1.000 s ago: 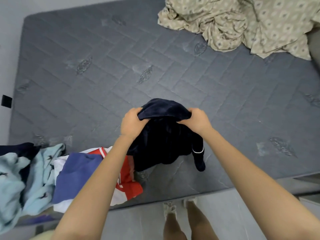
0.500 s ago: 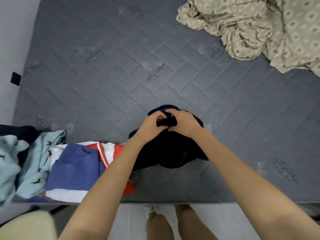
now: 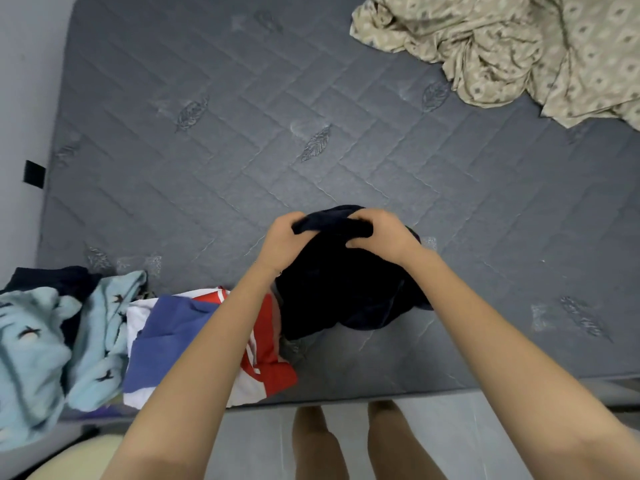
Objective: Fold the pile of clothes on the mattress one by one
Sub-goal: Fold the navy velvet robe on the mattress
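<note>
Dark garment [image 3: 339,289]: navy-black, bunched, centre of frame. Its top edge is gathered and gripped between the left hand [image 3: 282,244] and right hand [image 3: 381,233]; the rest droops in loose folds onto the mattress [image 3: 242,133] near its front edge.

Pile, lower left of frame, unfolded, along the front edge:
- Red top [image 3: 270,368], with white and blue panels, crumpled, touching the dark garment's left side.
- Pale blue garment [image 3: 38,341], small bird prints, heaped at far left.
- Dark piece [image 3: 59,277], partly under the pale blue one.

Mattress: grey, quilted, leaf motifs, fills most of the frame.
</note>
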